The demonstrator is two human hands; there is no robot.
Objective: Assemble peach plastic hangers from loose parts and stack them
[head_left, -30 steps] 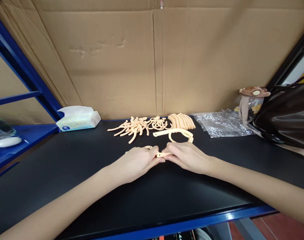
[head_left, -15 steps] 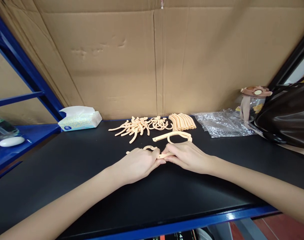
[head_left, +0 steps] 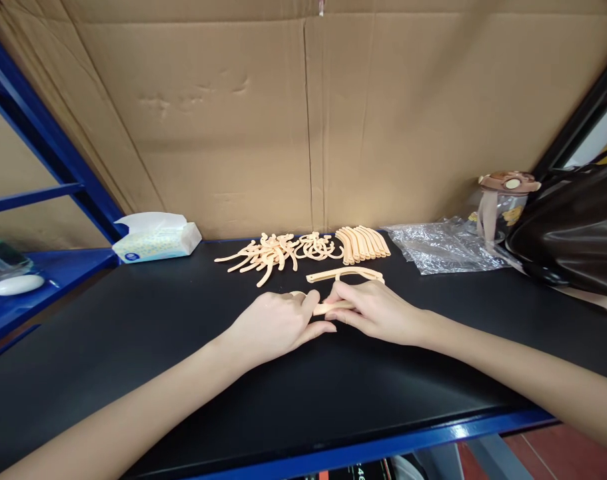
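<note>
My left hand (head_left: 276, 328) and my right hand (head_left: 378, 312) meet above the middle of the black table. Between their fingertips runs a peach-coloured plastic strip (head_left: 322, 309), mostly covered by the fingers. The right thumb and fingers pinch it from the right. On the left side, my fingers curl over its other end, with the thumb stretched out below. A curved peach piece (head_left: 298, 293) peeks out behind the left knuckles. Just beyond the right hand lies a longer peach strip with a hole near its end (head_left: 323, 275), joined or next to a curved piece partly hidden by that hand.
Behind the hands lie a loose pile of curved peach strips (head_left: 270, 253), a heap of ring-like curved pieces (head_left: 317, 247) and a neat row of strips (head_left: 363, 244). A tissue pack (head_left: 158, 240) stands left; clear plastic bag (head_left: 448, 247), bottle (head_left: 508, 193) and dark bag (head_left: 573, 233) are right.
My left thumb has stretched out to the right and the left fingers have shifted over the strip. Less of the curved piece behind the left hand shows. The right hand keeps its pinch.
</note>
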